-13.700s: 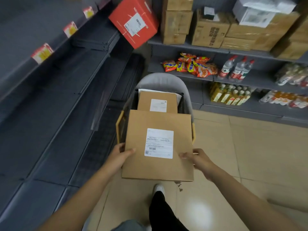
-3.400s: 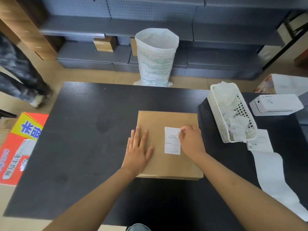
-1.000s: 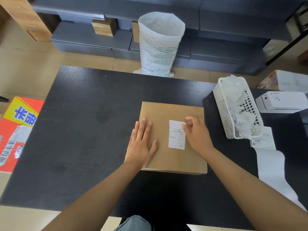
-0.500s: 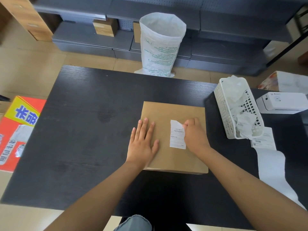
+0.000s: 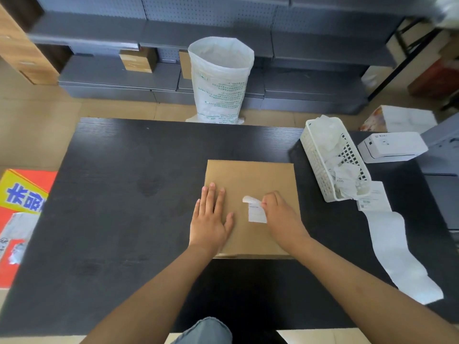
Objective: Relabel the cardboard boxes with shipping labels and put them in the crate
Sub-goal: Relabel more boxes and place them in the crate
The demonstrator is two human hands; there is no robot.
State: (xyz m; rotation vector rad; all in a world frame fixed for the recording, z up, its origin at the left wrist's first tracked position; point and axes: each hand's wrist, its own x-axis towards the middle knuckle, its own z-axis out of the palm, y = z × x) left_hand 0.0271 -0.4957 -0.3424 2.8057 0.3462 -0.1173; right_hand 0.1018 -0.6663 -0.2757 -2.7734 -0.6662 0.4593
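Note:
A flat brown cardboard box (image 5: 250,180) lies on the black table (image 5: 139,194). My left hand (image 5: 211,219) rests flat on the box's left part with straight fingers. My right hand (image 5: 280,214) pinches the white shipping label (image 5: 255,212) at its top edge. The label's upper end is lifted and curled over, while its lower part still lies on the cardboard. A strip of fresh labels (image 5: 387,234) trails across the table from the white label printer (image 5: 392,147) at the right. No crate is in view.
A white plastic basket (image 5: 315,155) with crumpled label scraps stands right of the box. A white woven sack (image 5: 221,80) stands open on the floor beyond the table. Grey shelves (image 5: 104,75) hold small boxes behind it. A red and yellow carton (image 5: 22,209) lies at the left.
My right hand has peeled the label's top edge down and toward me, so it now curls off the box. My left hand stays flat on the box.

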